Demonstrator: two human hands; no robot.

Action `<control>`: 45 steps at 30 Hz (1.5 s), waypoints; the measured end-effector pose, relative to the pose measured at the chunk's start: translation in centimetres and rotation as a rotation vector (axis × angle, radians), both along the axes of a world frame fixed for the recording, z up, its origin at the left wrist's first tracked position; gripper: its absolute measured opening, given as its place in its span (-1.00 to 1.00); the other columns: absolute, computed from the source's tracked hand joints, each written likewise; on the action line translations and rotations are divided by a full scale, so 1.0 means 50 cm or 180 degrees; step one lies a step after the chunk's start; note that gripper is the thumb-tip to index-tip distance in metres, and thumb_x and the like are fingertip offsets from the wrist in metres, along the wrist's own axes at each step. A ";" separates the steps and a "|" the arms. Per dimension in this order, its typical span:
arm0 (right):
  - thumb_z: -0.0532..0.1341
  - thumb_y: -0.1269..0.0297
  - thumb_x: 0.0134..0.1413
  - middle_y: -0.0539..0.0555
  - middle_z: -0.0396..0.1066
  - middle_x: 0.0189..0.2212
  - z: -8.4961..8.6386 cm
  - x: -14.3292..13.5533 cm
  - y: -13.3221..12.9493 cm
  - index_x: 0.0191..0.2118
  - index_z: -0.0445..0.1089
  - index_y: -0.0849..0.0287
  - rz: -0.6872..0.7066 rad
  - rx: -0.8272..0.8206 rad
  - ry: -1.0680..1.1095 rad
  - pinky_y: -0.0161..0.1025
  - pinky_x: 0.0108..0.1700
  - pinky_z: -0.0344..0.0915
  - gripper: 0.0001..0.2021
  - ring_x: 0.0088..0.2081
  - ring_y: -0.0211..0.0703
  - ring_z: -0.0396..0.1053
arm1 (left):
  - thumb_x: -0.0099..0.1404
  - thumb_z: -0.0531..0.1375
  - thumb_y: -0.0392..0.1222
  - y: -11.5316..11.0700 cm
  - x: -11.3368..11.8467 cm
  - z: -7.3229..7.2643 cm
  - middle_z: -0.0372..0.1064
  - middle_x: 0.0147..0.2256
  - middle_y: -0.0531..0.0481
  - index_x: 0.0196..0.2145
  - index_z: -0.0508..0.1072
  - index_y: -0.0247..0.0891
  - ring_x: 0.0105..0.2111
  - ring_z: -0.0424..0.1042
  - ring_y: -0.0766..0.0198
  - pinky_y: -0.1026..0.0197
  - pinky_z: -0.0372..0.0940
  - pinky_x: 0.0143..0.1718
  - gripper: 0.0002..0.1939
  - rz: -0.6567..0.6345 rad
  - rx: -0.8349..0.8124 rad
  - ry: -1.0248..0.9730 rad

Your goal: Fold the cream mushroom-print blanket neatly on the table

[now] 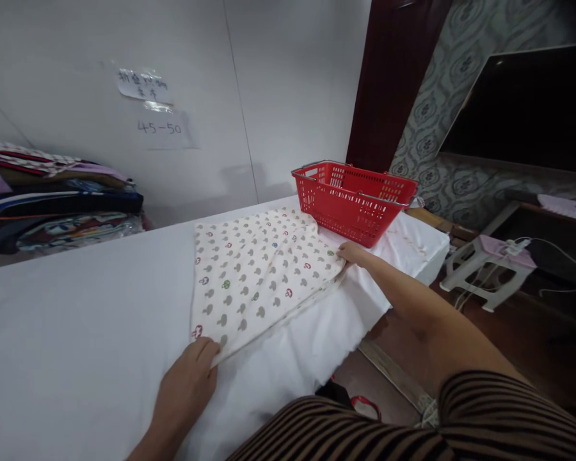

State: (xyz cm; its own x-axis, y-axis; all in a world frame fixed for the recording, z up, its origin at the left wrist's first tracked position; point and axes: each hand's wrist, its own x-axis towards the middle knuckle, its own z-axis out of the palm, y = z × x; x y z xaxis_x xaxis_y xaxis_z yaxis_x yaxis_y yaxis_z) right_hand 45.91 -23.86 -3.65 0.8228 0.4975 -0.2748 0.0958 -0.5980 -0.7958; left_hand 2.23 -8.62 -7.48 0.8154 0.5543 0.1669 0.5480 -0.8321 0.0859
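A cream cloth (264, 269) with a grey, red and green mushroom print lies folded in layers on the white-covered table (91, 320). My left hand (192, 371) is closed on its near left corner. At the near right corner, my right hand (351, 252) pinches the cloth's edge, close to the red basket. The near edge between both hands looks fairly straight, while the far right part is slightly rumpled.
A red plastic basket (350, 205) stands at the table's back right. Folded clothes (57, 198) are stacked at the far left. Beyond the table's right end is a white and pink stool (494, 262) with cables on it. A wall runs behind the table.
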 end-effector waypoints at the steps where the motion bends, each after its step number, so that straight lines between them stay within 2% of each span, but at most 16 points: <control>1: 0.26 0.58 -0.20 -0.03 0.27 -0.72 0.003 0.003 -0.001 -0.61 0.32 0.20 0.0012 -0.0034 -0.0047 -0.37 -0.60 0.22 -0.83 -0.65 -0.25 0.28 | 0.17 0.00 -0.38 0.000 0.001 0.001 0.38 -0.17 -0.05 -0.27 0.41 -0.19 -0.10 0.35 0.18 0.21 0.27 -0.13 -0.74 -0.0024 -0.0001 -0.0021; 4: 0.28 0.58 -0.22 -0.03 0.23 -0.76 0.002 0.009 -0.005 -0.64 0.31 0.20 0.0043 -0.0241 -0.0171 -0.35 -0.58 0.19 -0.81 -0.65 -0.23 0.27 | 0.16 -0.01 -0.41 -0.003 0.007 0.003 0.38 -0.20 -0.05 -0.28 0.43 -0.19 -0.14 0.36 0.19 0.20 0.27 -0.15 -0.72 -0.0107 -0.0084 0.0089; 8: 0.31 0.56 -0.22 -0.04 0.21 -0.76 -0.018 0.014 -0.012 -0.67 0.29 0.20 0.0071 -0.0448 -0.0377 -0.37 -0.53 0.16 -0.77 -0.61 -0.22 0.31 | 0.15 -0.02 -0.44 -0.006 0.011 0.002 0.38 -0.20 -0.03 -0.29 0.43 -0.19 -0.18 0.36 0.21 0.19 0.26 -0.15 -0.69 -0.0197 -0.0177 0.0230; 14: 0.39 0.48 -0.27 0.03 0.34 -0.61 -0.040 0.031 -0.022 -0.65 0.23 0.18 -0.0002 -0.0523 -0.0763 -0.40 -0.35 0.14 -0.72 -0.28 -0.14 0.38 | 0.13 0.00 -0.43 0.000 0.008 0.001 0.38 -0.23 -0.02 -0.30 0.44 -0.19 -0.20 0.37 0.22 0.20 0.26 -0.16 -0.71 -0.0202 -0.0254 0.0137; 16: 0.40 0.44 -0.27 0.05 0.37 -0.58 -0.043 0.033 -0.026 -0.67 0.21 0.17 -0.0028 -0.0559 -0.0798 -0.40 -0.33 0.15 -0.69 -0.23 -0.12 0.37 | 0.13 0.01 -0.41 0.003 0.005 -0.004 0.39 -0.22 -0.02 -0.29 0.44 -0.18 -0.20 0.37 0.22 0.20 0.27 -0.16 -0.71 -0.0257 -0.0210 0.0068; 19: 0.40 0.43 -0.26 0.04 0.32 -0.66 -0.043 0.031 -0.029 -0.70 0.20 0.17 -0.0065 -0.0575 -0.0738 -0.38 -0.34 0.16 -0.67 -0.27 -0.10 0.38 | 0.15 0.01 -0.37 0.010 -0.003 -0.015 0.40 -0.19 -0.03 -0.25 0.46 -0.16 -0.18 0.38 0.20 0.19 0.28 -0.12 -0.70 -0.0428 -0.0108 -0.0051; 24: 0.38 0.43 -0.22 -0.01 0.21 -0.76 -0.039 0.025 -0.030 -0.65 0.27 0.19 -0.0168 -0.0409 -0.0401 -0.35 -0.47 0.19 -0.75 -0.49 -0.14 0.36 | 0.22 -0.01 -0.26 0.017 -0.024 -0.025 0.40 -0.14 -0.06 -0.18 0.48 -0.16 -0.12 0.36 0.16 0.14 0.27 -0.05 -0.68 -0.0454 -0.0005 -0.0081; 27: 0.34 0.39 -0.15 -0.05 0.22 -0.74 -0.041 0.021 -0.035 -0.51 0.32 0.22 -0.0233 -0.0146 -0.0102 -0.33 -0.52 0.24 -0.84 -0.57 -0.20 0.32 | 0.24 0.00 -0.20 0.011 -0.037 -0.018 0.39 -0.11 -0.07 -0.15 0.47 -0.17 -0.07 0.33 0.14 0.14 0.27 -0.05 -0.69 -0.0258 -0.0064 -0.0022; 29: 0.32 0.38 -0.10 -0.07 0.23 -0.72 -0.044 0.018 -0.039 -0.41 0.34 0.23 -0.0247 0.0022 0.0073 -0.32 -0.53 0.29 -0.87 -0.59 -0.22 0.30 | 0.25 0.00 -0.17 0.001 -0.043 -0.009 0.36 -0.08 -0.08 -0.14 0.45 -0.18 -0.04 0.31 0.13 0.15 0.28 -0.08 -0.69 0.0050 -0.0113 0.0012; 32: 0.27 0.40 -0.06 -0.07 0.26 -0.68 -0.047 0.010 -0.042 -0.26 0.34 0.25 -0.0235 0.0158 0.0265 -0.25 -0.53 0.35 -0.81 -0.58 -0.20 0.32 | 0.27 -0.04 -0.10 -0.015 -0.044 0.002 0.30 -0.03 -0.08 -0.07 0.39 -0.20 -0.05 0.32 0.13 0.17 0.31 -0.19 -0.64 0.0581 -0.0227 0.0055; 34: 0.26 0.42 -0.06 -0.05 0.30 -0.64 -0.045 0.005 -0.043 -0.16 0.33 0.26 -0.0221 0.0207 0.0352 -0.21 -0.53 0.37 -0.73 -0.57 -0.17 0.34 | 0.28 -0.06 -0.07 -0.024 -0.040 0.008 0.27 -0.01 -0.09 -0.02 0.34 -0.22 -0.07 0.34 0.14 0.18 0.31 -0.25 -0.61 0.0789 -0.0340 0.0064; 39: 0.26 0.45 -0.07 -0.03 0.33 -0.57 -0.030 0.002 -0.051 0.00 0.28 0.26 -0.0227 0.0415 0.0401 -0.25 -0.49 0.39 -0.57 -0.53 -0.20 0.35 | 0.27 -0.07 -0.06 -0.030 -0.023 0.020 0.29 -0.03 -0.15 -0.03 0.28 -0.28 -0.08 0.35 0.11 0.15 0.28 -0.22 -0.61 0.1022 -0.0616 0.0094; 45: 0.25 0.45 -0.06 -0.07 0.30 -0.62 -0.033 0.009 -0.079 -0.01 0.31 0.22 -0.0243 0.0515 0.0421 -0.29 -0.51 0.39 -0.59 -0.58 -0.26 0.31 | 0.26 -0.07 -0.08 -0.042 -0.007 0.043 0.43 -0.21 -0.11 0.00 0.23 -0.24 -0.24 0.44 0.06 0.13 0.24 -0.32 -0.61 0.1271 -0.0931 0.0438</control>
State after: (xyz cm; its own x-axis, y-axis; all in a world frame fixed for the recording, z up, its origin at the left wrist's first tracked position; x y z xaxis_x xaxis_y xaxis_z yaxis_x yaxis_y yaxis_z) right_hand 46.35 -27.84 -5.29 0.8218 0.4816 -0.3046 -0.0564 -0.4631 -0.8845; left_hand 1.90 -10.70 -5.34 0.5341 0.8345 -0.1357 0.8408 -0.5075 0.1883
